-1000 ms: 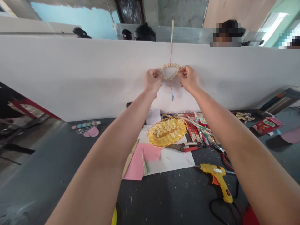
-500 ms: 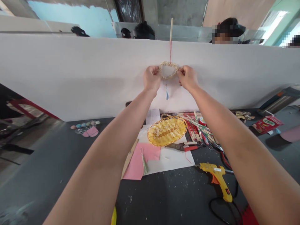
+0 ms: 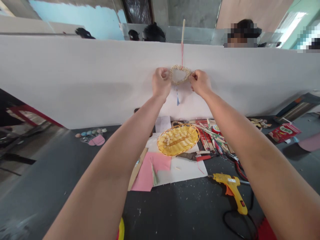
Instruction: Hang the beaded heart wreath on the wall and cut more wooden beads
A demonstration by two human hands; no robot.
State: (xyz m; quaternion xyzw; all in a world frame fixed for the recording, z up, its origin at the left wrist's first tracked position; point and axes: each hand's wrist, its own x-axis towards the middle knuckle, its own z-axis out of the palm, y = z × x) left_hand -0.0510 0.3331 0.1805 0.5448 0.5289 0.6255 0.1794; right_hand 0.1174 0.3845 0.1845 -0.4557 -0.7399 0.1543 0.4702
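Note:
A beaded ring (image 3: 187, 70) of small pale pieces hangs in front of the white partition from a pink cord (image 3: 182, 55) tied to a thin wooden stick (image 3: 183, 30). Below it dangles a blue tassel (image 3: 178, 100). My right hand (image 3: 200, 81) pinches the ring's right edge between thumb and fingers. At the left edge is my left hand (image 3: 161, 81), its fingers loosely curled and slightly blurred; whether they still touch the ring I cannot tell. A yellow woven basket (image 3: 190, 141) with small pale pieces in it stands on the table underneath.
White partition (image 3: 100, 73) rises behind the dark table (image 3: 180, 210). A yellow glue gun (image 3: 232, 190) with its cord lies front right. Red-handled pliers (image 3: 197, 157), bundled sticks (image 3: 206, 138), pink paper (image 3: 145, 170) and a green tassel (image 3: 154, 175) lie nearer the middle. People's heads show beyond the partition.
My left hand has shifted slightly up and left, its fingers looser at the ring's edge. The ring and my right hand stay nearly in place; the blue tassel has swung slightly.

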